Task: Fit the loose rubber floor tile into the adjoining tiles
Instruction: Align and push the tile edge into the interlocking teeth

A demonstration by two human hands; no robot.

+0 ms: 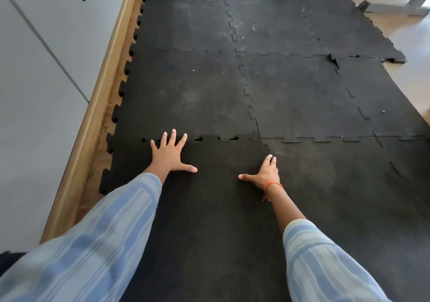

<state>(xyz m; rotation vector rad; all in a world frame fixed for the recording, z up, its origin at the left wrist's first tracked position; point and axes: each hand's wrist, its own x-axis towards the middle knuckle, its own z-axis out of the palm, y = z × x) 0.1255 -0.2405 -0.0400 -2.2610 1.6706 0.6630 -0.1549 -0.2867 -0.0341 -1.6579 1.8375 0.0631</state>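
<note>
The loose black rubber tile (209, 199) lies flat in front of me. Its far toothed edge meets the tile beyond (186, 96), with a few small gaps showing in that seam (209, 138). My left hand (168, 154) presses flat on the loose tile near the far seam, fingers spread. My right hand (265, 172) rests flat at the tile's right edge, fingers reaching over the joint with the right-hand tile (349, 185). Neither hand holds anything.
A grey wall (35, 92) with a wooden skirting board (93, 120) runs along the left, close to the tiles' toothed edge. More interlocked tiles stretch ahead. One seam corner is lifted at the far right (332, 59). Bare light floor (409, 52) lies to the right.
</note>
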